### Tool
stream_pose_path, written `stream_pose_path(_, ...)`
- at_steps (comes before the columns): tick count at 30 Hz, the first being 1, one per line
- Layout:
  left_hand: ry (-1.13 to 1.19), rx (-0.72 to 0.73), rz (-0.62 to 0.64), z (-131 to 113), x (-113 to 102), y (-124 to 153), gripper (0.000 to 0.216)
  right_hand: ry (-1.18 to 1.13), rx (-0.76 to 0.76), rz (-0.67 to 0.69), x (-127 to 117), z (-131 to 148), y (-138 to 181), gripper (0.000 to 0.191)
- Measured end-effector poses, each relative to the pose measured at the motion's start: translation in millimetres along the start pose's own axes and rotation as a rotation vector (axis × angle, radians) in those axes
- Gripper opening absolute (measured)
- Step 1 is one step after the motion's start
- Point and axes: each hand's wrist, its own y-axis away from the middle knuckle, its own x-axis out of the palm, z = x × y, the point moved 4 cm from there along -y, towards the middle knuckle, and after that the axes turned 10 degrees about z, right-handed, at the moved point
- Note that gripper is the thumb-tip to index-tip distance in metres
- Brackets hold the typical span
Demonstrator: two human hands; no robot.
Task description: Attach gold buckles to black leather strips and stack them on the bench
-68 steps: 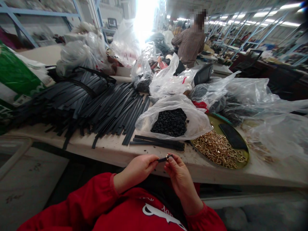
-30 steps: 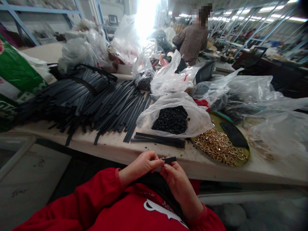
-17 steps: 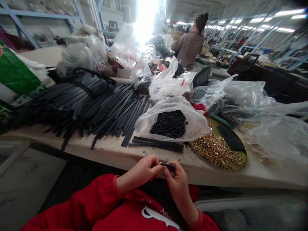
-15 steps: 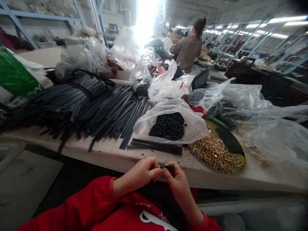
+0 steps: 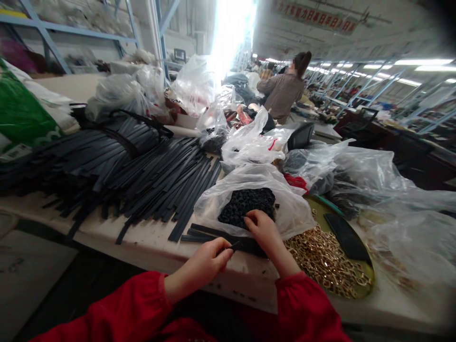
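My left hand (image 5: 204, 261) is closed on a narrow black strap (image 5: 236, 245), whose end sticks out past the thumb and forefinger above the table's front edge. Over an open clear plastic bag (image 5: 294, 213), my right hand (image 5: 265, 230) has its fingertips pinched at a heap of small black pieces (image 5: 231, 209). Whatever lies between those fingertips is too small to make out. Several black straps (image 5: 199, 232) lie flat just in front of the bag, partly behind my hands. A round yellowish tray (image 5: 370, 280) to the right holds many gold metal links (image 5: 329, 261).
A thick pile of long black strips (image 5: 149, 175) covers the table's left side. A dark flat piece (image 5: 347, 237) lies in the tray. More plastic bags (image 5: 363, 166) crowd the back and right. Beyond the table stands a person (image 5: 283, 95) in brown.
My hands were together on the strap near my body. The right has let go and moved forward to the bag's black pieces; the left keeps the strap. The view has tilted up slightly.
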Motion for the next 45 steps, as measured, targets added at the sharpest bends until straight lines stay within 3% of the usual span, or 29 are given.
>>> stream_pose_path(5, 0.097, -0.045, -0.013, 11.4, -6.7, -6.4, 0.019, -0.003, 0.024, -0.018, 17.6, -8.4, -24.2, 0.005)
stream_pose_path(9, 0.132, -0.034, -0.056, 5.5, -13.6, -7.9, 0.017, -0.09, 0.042, -0.075, 3.5, -2.3, -4.2, 0.02)
stream_pose_path(12, 0.116, 0.055, -0.095, -11.5, -17.3, -5.2, 0.021, -0.377, 0.089, -0.025, -2.4, 12.9, 24.7, 0.027)
stream_pose_path(15, -0.043, 0.175, -0.117, -31.4, -16.8, 2.9, 0.024, -0.713, 0.13, 0.083, 4.7, 32.9, 53.9, 0.027)
stream_pose_path(19, -0.339, 0.182, -0.135, -37.3, -9.6, 14.9, 0.019, -0.827, 0.083, 0.123, 18.5, 50.6, 77.1, 0.024)
stream_pose_path(28, -0.591, 0.143, -0.219, -22.9, 3.8, 28.2, 0.015, -1.13, 0.215, 0.091, 54.6, 39.5, 100.5, 0.027)
stream_pose_path(31, -0.637, 0.138, -0.22, -17.9, 7.9, 30.5, 0.015, -1.068, 0.209, 0.069, 61.1, 36.8, 108.3, 0.025)
stream_pose_path(38, -0.729, 0.111, -0.189, -8.9, 16.3, 28.5, 0.018, -0.664, 0.115, -0.108, 54.1, 42.7, 112.3, 0.017)
stream_pose_path(45, -0.723, 0.074, -0.202, -2.3, 15.2, 22.7, 0.017, -0.724, 0.203, -0.082, 63.9, 28.9, 109.2, 0.022)
